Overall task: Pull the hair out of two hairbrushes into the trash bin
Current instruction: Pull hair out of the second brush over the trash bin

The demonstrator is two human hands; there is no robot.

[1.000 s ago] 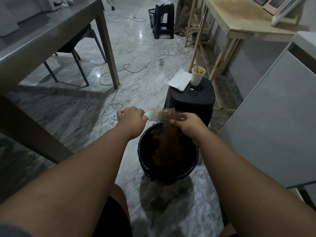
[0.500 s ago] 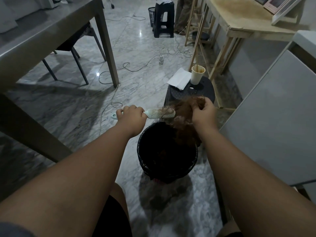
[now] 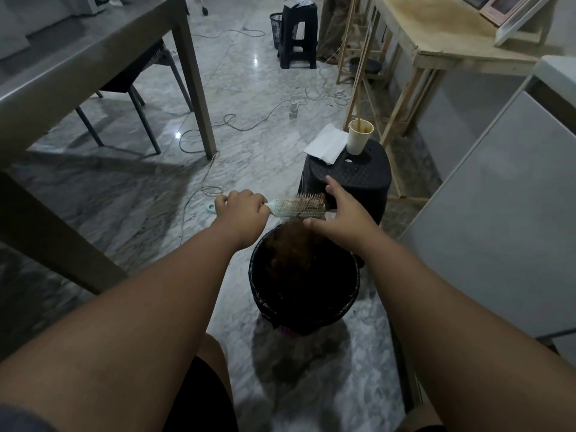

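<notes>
Bin (image 3: 260, 294): black, round, lined with a dark bag, standing on the marble floor (image 3: 124, 198) between the person's forearms.

Hair (image 3: 293, 247): a reddish-brown mass lying inside the bin at its far side. A thin strand runs from it up to the brush. More hair clings to the bristles at the brush tip.

Brush (image 3: 296, 207): pale, with light bristles. It is held level just above the bin's far rim, handle to the left, bristles facing away from the person.

Left grip (image 3: 241, 213): fingers curled tight round the brush handle, above and left of the bin. The handle's end pokes out past the fist.

Right grip (image 3: 339, 213): spread wide at the brush's tip end, above the bin's far rim. The forefinger is straight and points away, and the thumb stretches left under the brush head. The other fingers are hidden. Nothing is plainly held.

Stool (image 3: 367, 185): black plastic, just beyond the bin.

Cup (image 3: 358, 137): paper, stained brown inside, upright on the stool.

Paper (image 3: 327, 148): white, folded, overhanging the stool's left edge beside the cup.

Cable (image 3: 230, 123): looped on the floor beyond the bin.

Grey surface (image 3: 78, 57): well to the left of the bin.

Wooden surface (image 3: 452, 32): well beyond the bin, to the right.

Cabinet (image 3: 498, 213): white, right of the bin.

Far stool (image 3: 299, 32) and basket (image 3: 276, 24): side by side, far beyond the bin.
</notes>
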